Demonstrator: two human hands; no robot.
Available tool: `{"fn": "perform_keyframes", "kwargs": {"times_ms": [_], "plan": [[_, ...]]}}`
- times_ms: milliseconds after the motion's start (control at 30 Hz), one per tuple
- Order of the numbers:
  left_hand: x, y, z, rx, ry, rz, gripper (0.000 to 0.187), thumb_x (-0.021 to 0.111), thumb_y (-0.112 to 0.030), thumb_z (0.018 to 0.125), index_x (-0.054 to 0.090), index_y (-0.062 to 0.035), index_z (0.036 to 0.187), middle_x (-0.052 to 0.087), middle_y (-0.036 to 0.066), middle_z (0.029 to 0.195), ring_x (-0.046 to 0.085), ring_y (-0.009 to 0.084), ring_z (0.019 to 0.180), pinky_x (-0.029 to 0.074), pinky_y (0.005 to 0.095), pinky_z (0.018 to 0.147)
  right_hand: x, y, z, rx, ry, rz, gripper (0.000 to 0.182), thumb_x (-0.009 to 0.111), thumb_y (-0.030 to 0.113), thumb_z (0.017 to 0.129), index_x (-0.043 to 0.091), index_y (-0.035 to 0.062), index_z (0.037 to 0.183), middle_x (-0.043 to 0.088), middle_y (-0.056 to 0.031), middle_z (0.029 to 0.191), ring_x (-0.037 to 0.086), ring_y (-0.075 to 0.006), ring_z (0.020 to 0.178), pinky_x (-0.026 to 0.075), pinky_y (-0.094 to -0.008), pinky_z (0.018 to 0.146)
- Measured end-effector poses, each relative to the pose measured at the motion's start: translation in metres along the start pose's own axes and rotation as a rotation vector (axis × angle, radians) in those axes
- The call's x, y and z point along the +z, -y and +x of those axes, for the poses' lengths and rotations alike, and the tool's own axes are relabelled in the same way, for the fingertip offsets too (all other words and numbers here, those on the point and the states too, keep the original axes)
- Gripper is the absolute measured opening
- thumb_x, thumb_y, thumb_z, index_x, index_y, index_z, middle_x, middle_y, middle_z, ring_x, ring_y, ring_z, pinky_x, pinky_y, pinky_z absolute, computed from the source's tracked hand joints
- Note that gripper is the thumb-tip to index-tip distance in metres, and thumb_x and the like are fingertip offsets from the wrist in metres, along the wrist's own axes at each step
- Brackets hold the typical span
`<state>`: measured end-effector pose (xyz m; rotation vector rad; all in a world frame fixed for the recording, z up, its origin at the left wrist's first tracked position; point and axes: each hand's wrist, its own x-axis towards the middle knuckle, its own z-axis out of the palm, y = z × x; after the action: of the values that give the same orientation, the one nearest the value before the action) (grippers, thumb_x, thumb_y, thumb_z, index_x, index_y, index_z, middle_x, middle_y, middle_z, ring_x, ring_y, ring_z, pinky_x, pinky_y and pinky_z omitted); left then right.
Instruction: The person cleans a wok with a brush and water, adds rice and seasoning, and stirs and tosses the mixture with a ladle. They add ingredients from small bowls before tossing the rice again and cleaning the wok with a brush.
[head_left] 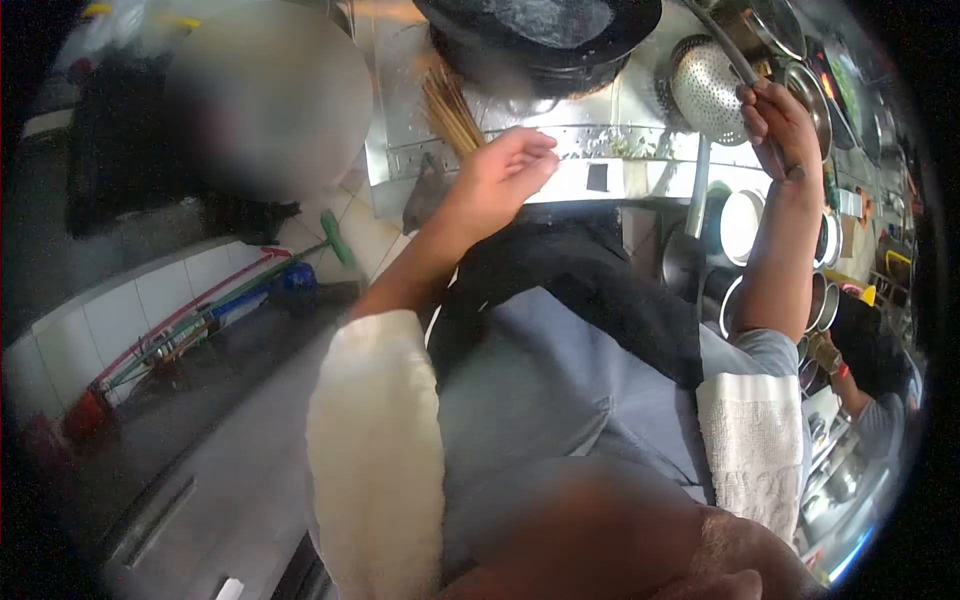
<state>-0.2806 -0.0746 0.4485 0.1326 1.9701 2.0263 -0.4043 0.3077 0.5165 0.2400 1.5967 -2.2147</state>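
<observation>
My right hand (782,120), at the upper right, is closed around the long handle of a metal utensil (728,50). The utensil's far end runs out at the top, so its kind is hidden. Just left of that hand is a round perforated strainer (705,90). My left hand (505,178) is held in front of the stove edge, fingers half curled and thumb apart, with nothing visible in it. Beside it lies a bundle of thin bamboo sticks (452,112), like a wok brush. A large black wok (540,45) sits on the stove beyond.
The steel stove top (395,130) has wet green scraps (640,143) along its front. White containers (742,225) and metal bowls stand at the right. Another person's arm (848,388) shows at the far right. A green-headed tool (337,238) and a steel counter (230,440) are at the left.
</observation>
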Motion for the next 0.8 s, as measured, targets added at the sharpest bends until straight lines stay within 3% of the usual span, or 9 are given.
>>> {"fn": "perform_keyframes", "kwargs": {"times_ms": [133, 233, 333, 367, 433, 533, 600, 700, 800], "plan": [[0.028, -0.014, 0.007, 0.061, 0.231, -0.094, 0.030, 0.056, -0.016, 0.098, 0.054, 0.0017, 0.122, 0.065, 0.012, 0.109, 0.065, 0.0211, 0.100, 0.052, 0.0326, 0.085, 0.062, -0.033, -0.024, -0.223, -0.067, -0.667, 0.024, 0.053, 0.024, 0.094, 0.059, 0.0024, 0.087, 0.060, -0.0060, 0.077, 0.055, -0.0136, 0.060, 0.047, -0.0278, 0.057], [0.039, -0.029, 0.016, -0.175, 0.310, -0.389, 0.035, 0.054, -0.025, 0.098, 0.054, 0.0005, 0.122, 0.065, 0.014, 0.109, 0.067, 0.0264, 0.096, 0.055, 0.0370, 0.079, 0.105, -0.078, -0.009, -0.038, -0.165, -0.396, 0.020, 0.057, 0.022, 0.088, 0.062, 0.0025, 0.088, 0.061, -0.0085, 0.075, 0.060, -0.0181, 0.063, 0.049, -0.0327, 0.059], [0.027, -0.020, 0.033, -0.370, 0.264, -0.676, 0.039, 0.051, -0.037, 0.097, 0.057, -0.0069, 0.121, 0.066, 0.011, 0.106, 0.068, 0.0307, 0.091, 0.058, 0.0410, 0.072, 0.141, -0.144, 0.031, -0.267, -0.174, -0.802, 0.030, 0.059, 0.030, 0.089, 0.064, 0.0015, 0.095, 0.066, -0.0118, 0.084, 0.065, -0.0231, 0.076, 0.051, -0.0374, 0.060], [0.017, -0.022, 0.034, -0.371, 0.193, -0.659, 0.034, 0.053, -0.036, 0.096, 0.059, -0.0095, 0.117, 0.067, 0.009, 0.103, 0.069, 0.0287, 0.091, 0.058, 0.0409, 0.071, 0.168, -0.165, 0.030, -0.044, -0.163, -0.252, 0.035, 0.060, 0.035, 0.091, 0.064, 0.0010, 0.099, 0.066, -0.0108, 0.087, 0.065, -0.0219, 0.077, 0.051, -0.0365, 0.064], [-0.020, -0.012, 0.035, -0.447, -0.114, -0.407, 0.026, 0.062, -0.026, 0.091, 0.061, -0.0078, 0.110, 0.066, 0.007, 0.093, 0.065, 0.0202, 0.075, 0.051, 0.0313, 0.058, 0.192, -0.183, 0.039, -0.211, 0.088, -0.294, 0.043, 0.061, 0.037, 0.093, 0.062, -0.0024, 0.110, 0.067, -0.0128, 0.096, 0.062, -0.0190, 0.091, 0.051, -0.0323, 0.080], [-0.095, 0.008, 0.035, -0.405, -0.102, -0.189, 0.026, 0.061, -0.015, 0.087, 0.059, -0.0061, 0.112, 0.059, 0.002, 0.077, 0.052, 0.0101, 0.058, 0.040, 0.0253, 0.046, 0.183, -0.235, 0.054, -0.307, -0.043, -0.977, 0.075, 0.068, 0.044, 0.086, 0.043, -0.0008, 0.141, 0.058, -0.0270, 0.123, 0.055, -0.0392, 0.118, 0.045, -0.0434, 0.100], [-0.130, -0.005, 0.028, -0.445, -0.164, 0.041, 0.036, 0.061, -0.016, 0.086, 0.059, -0.0038, 0.120, 0.064, 0.005, 0.084, 0.057, 0.0132, 0.063, 0.047, 0.0286, 0.053, 0.195, -0.240, 0.033, -0.118, 0.047, -1.366, 0.089, 0.073, 0.045, 0.081, 0.033, 0.0002, 0.146, 0.055, -0.0262, 0.123, 0.055, -0.0397, 0.116, 0.046, -0.0453, 0.099], [-0.149, -0.030, 0.027, -0.221, -0.288, 1.221, 0.041, 0.061, -0.022, 0.086, 0.058, -0.0098, 0.125, 0.068, 0.019, 0.106, 0.067, 0.0344, 0.092, 0.051, 0.0416, 0.081, 0.200, -0.272, 0.035, -0.015, 0.111, -1.430, 0.099, 0.076, 0.046, 0.077, 0.026, 0.0005, 0.149, 0.055, -0.0255, 0.119, 0.055, -0.0410, 0.112, 0.047, -0.0475, 0.096], [-0.166, -0.033, 0.033, -0.105, -0.242, 1.380, 0.042, 0.058, -0.026, 0.086, 0.059, -0.0159, 0.126, 0.067, 0.019, 0.108, 0.063, 0.0390, 0.101, 0.050, 0.0486, 0.085, 0.196, -0.277, 0.038, -0.165, 0.157, -1.450, 0.088, 0.073, 0.043, 0.079, 0.035, -0.0018, 0.143, 0.057, -0.0258, 0.117, 0.055, -0.0404, 0.112, 0.047, -0.0458, 0.095]]}}
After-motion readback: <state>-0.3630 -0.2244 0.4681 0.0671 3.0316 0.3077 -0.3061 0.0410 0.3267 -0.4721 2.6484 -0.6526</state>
